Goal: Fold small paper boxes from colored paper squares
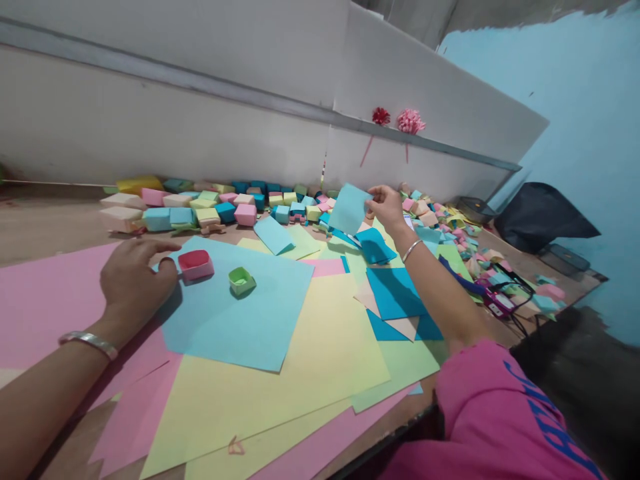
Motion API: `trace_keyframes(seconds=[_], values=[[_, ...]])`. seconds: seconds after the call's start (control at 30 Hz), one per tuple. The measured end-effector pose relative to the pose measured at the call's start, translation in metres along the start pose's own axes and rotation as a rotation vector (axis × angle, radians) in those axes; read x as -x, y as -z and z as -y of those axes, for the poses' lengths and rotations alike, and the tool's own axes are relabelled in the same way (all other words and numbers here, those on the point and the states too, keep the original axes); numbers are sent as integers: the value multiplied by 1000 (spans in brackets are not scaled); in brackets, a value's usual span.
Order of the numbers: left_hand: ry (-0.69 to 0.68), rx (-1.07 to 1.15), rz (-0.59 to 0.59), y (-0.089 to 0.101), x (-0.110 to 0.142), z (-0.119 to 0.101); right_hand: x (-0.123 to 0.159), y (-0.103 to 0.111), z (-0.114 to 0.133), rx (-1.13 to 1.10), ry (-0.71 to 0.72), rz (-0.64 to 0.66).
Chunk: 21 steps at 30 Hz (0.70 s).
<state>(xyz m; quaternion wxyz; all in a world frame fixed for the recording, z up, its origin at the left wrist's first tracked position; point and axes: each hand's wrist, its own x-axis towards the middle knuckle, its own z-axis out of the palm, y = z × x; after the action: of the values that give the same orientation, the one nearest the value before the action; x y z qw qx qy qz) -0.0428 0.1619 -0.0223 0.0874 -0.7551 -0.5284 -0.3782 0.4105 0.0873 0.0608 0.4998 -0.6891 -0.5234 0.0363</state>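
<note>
My right hand point(387, 210) pinches a small light blue sheet of paper point(349, 209) by its right edge, raised above the other papers. On the left, my left hand point(137, 277) has thumb and forefinger apart and holds nothing. Just beside its fingertips stands a small pink paper box point(196, 267), with its hollow side up and red inside. A smaller green paper box point(241, 281) sits to the right of that one. Both rest on a large light blue sheet point(240, 333). Below my right hand lie dark blue paper pieces point(395, 293).
Rows of folded paper blocks point(183, 217) in many colours line the wall. Yellow sheets point(280, 407) and pink sheets point(50, 287) overlap on the table. Paper flowers point(411, 121) hang on the wall. A purple device with straps point(497, 301) and a black bag point(543, 217) are at the right.
</note>
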Motion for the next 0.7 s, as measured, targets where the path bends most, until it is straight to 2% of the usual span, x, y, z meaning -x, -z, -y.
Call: trace_keyframes(seconds=[0.13, 0.23, 0.3, 0.37, 0.47, 0.57, 0.63, 0.7], values=[[15, -10, -6, 5, -2, -1, 17, -3, 10, -230, -100, 97], [33, 8, -36, 17, -11, -6, 37, -1, 23, -377, -117, 219], [56, 71, -35, 32, -21, -19, 50, 1, 33, -445, -113, 303], [59, 197, -6, 51, -29, -42, 64, 3, 45, -497, -102, 386], [33, 446, 169, 80, -33, -88, 83, 3, 69, -549, -45, 541], [-20, 628, 486, 94, -20, -128, 101, -3, 97, -554, 36, 687], [-39, 662, 603, 96, -6, -142, 111, -9, 113, -537, 75, 763], [1, 675, 696, 96, 9, -146, 121, -16, 122, -518, 96, 768]])
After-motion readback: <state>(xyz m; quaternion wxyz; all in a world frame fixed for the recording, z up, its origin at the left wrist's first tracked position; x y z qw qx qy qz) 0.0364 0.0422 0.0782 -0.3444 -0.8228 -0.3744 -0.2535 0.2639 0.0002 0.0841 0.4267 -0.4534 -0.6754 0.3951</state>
